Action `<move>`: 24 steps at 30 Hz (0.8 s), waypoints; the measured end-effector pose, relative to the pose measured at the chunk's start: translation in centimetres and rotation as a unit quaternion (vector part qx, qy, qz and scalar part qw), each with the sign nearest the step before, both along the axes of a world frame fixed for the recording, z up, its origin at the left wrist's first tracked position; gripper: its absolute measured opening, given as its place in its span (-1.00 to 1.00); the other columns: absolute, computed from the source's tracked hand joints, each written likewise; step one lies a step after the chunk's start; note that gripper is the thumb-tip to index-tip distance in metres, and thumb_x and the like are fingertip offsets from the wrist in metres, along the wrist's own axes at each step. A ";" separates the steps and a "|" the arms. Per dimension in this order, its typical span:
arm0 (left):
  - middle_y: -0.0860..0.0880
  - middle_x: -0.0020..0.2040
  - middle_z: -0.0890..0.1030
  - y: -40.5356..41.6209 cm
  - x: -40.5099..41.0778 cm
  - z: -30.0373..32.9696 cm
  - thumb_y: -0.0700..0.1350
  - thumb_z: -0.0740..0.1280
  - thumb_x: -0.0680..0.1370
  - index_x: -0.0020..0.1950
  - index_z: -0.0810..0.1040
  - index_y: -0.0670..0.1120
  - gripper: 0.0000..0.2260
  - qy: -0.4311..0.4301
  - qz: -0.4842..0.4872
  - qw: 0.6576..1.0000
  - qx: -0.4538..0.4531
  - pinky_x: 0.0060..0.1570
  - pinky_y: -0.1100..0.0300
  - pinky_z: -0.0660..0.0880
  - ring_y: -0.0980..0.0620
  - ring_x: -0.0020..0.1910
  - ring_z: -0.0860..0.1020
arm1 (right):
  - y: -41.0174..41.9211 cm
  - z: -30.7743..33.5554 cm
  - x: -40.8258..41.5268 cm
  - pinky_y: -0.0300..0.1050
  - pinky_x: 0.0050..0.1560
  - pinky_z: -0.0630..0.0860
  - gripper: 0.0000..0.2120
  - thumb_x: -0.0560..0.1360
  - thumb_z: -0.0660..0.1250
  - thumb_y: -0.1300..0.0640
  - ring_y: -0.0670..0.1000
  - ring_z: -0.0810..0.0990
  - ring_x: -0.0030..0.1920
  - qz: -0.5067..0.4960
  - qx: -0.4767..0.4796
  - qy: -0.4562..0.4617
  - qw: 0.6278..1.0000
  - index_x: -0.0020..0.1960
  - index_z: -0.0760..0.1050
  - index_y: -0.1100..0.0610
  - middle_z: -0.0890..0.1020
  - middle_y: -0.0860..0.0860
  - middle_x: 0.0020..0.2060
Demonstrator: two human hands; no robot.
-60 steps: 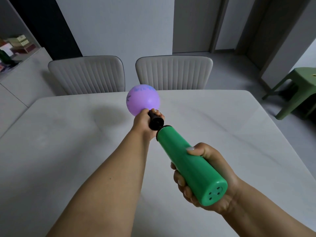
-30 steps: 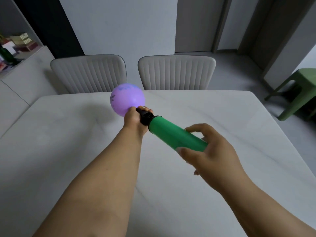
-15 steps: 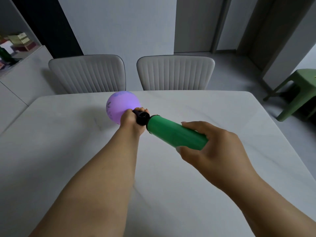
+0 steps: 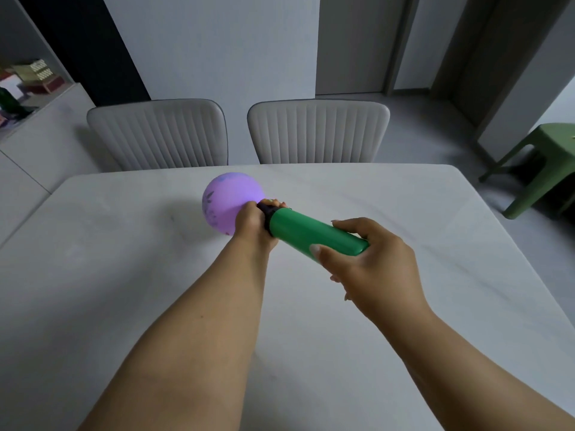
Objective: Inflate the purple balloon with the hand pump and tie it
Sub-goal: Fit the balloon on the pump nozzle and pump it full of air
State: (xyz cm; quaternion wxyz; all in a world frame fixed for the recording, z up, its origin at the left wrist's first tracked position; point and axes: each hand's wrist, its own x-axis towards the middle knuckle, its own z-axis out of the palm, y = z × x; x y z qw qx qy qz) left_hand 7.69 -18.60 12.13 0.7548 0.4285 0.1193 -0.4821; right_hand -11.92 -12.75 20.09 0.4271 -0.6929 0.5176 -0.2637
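The purple balloon [image 4: 228, 202] is round and partly inflated, with dark printed marks on its side. It sits on the black nozzle of the green hand pump [image 4: 311, 233], above the white table [image 4: 124, 275]. My left hand [image 4: 253, 225] grips the balloon's neck around the nozzle, hiding the neck itself. My right hand [image 4: 364, 259] holds the rear end of the green barrel, thumb underneath and fingers on top. The pump lies nearly level, pointing away to the left.
Two pale ribbed chairs [image 4: 158, 135] [image 4: 317, 132] stand at the table's far edge. A green stool [image 4: 544, 163] is on the floor at the right. A low white cabinet [image 4: 37, 126] with boxes on it runs along the left.
The pump has swung down from steep to nearly level over the two seconds. My right hand has shifted from under the barrel's end to gripping it from the side. The balloon looks slightly bigger.
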 end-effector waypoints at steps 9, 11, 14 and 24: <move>-0.04 -0.63 0.40 0.5 3.3 -0.4 -0.28 -0.11 0.54 -0.36 0.26 -0.11 -0.68 0.013 0.028 0.999 -0.021 -0.35 0.22 0.38 -0.02 -0.38 0.33 | 1.5 2.1 -2.8 -0.25 -0.34 0.54 -0.65 0.26 0.46 -0.10 -0.10 0.58 -0.38 0.023 -0.049 0.013 0.998 0.04 0.54 -0.17 0.64 -0.18 -0.30; -0.04 -0.63 0.39 0.3 2.2 0.0 -0.27 -0.10 0.55 -0.36 0.27 -0.11 -0.68 0.027 0.025 0.999 -0.026 -0.32 0.20 0.37 -0.02 -0.37 0.33 | 1.4 2.0 -2.2 -0.30 -0.29 0.51 -0.65 0.27 0.45 -0.09 -0.13 0.58 -0.30 0.017 -0.066 0.023 0.997 0.05 0.54 -0.15 0.61 -0.26 -0.28; -0.03 -0.64 0.36 0.0 0.3 0.6 -0.28 -0.11 0.54 -0.38 0.27 -0.12 -0.67 0.020 -0.007 1.000 -0.014 -0.32 0.19 0.37 -0.01 -0.42 0.33 | 0.9 1.5 -0.5 -0.18 -0.16 0.57 -0.63 0.31 0.42 -0.09 -0.11 0.60 -0.24 0.016 -0.090 0.046 0.995 0.10 0.53 -0.11 0.59 -0.24 -0.25; -0.07 -0.52 0.41 0.1 1.4 0.1 -0.24 -0.09 0.56 -0.35 0.28 -0.12 -0.69 0.023 0.005 1.000 -0.009 -0.31 0.17 0.40 -0.05 -0.35 0.35 | 1.1 2.0 -2.1 -0.20 -0.28 0.56 -0.63 0.26 0.45 -0.12 -0.14 0.58 -0.33 0.013 -0.099 0.048 0.994 0.04 0.50 -0.14 0.57 -0.25 -0.32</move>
